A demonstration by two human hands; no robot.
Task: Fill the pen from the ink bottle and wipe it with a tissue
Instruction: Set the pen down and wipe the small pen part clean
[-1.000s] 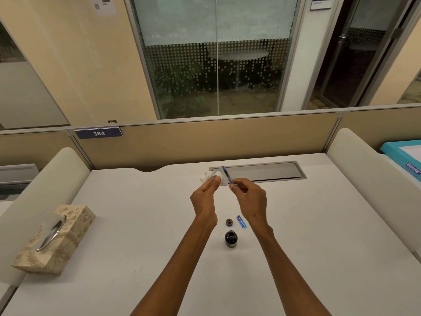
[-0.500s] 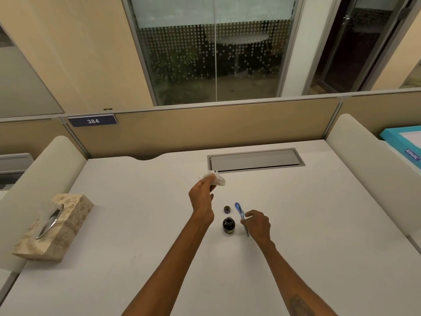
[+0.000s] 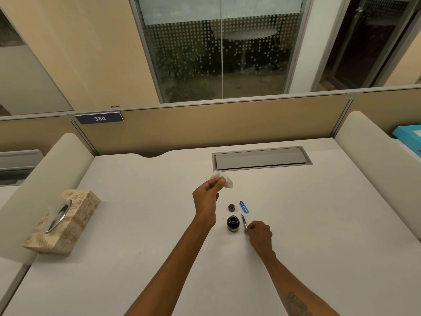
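A small dark ink bottle stands open on the white desk, with its round cap lying just behind it. A blue pen part lies to the right of the cap. My right hand pinches the pen low beside the bottle's right side, its tip pointing away from me. My left hand is raised over the desk and pinches a crumpled white tissue.
A patterned tissue box sits at the desk's left edge. A grey cable hatch is set into the desk at the back. Padded dividers flank the desk on both sides, and a teal box lies beyond the right one.
My right hand has brought the pen down from the tissue to the desk beside the ink bottle. My left hand keeps the tissue raised.
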